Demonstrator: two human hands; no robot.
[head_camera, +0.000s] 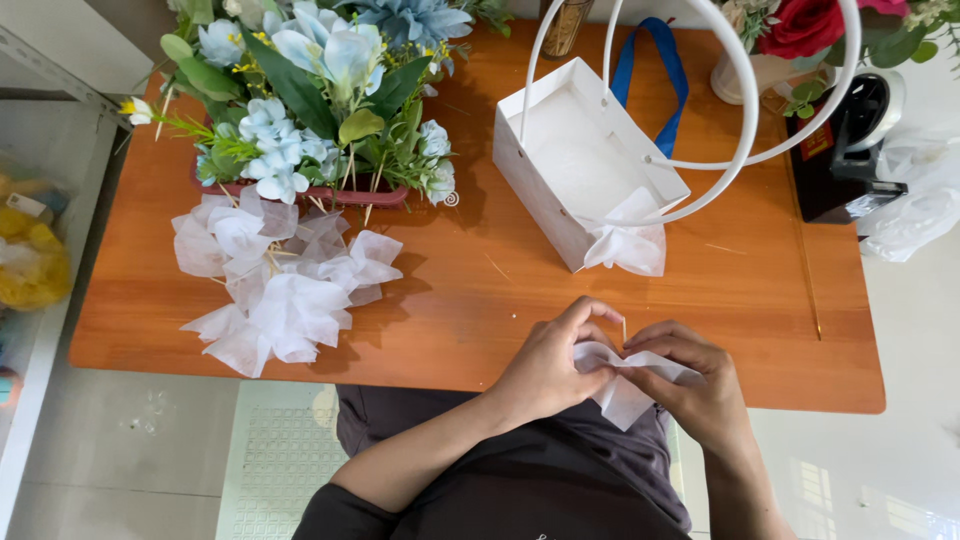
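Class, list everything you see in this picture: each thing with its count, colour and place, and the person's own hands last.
Wooden table: one, orange-brown, centre.
Artificial flower arrangement: one, pale blue and green, far left of table.
Sheer fabric puffs: a heap, white, in front of the arrangement.
Paper gift bag with hoop handles: one, white, table centre, a white bow at its front.
Red rose bouquet: one, far right corner.
Tape dispenser: one, black, right edge.
Sheer fabric piece: one, white, near edge, in both hands.
Left hand: pinching it.
Right hand: pinching it.

Bright daylight, perhaps slight edge distortion.
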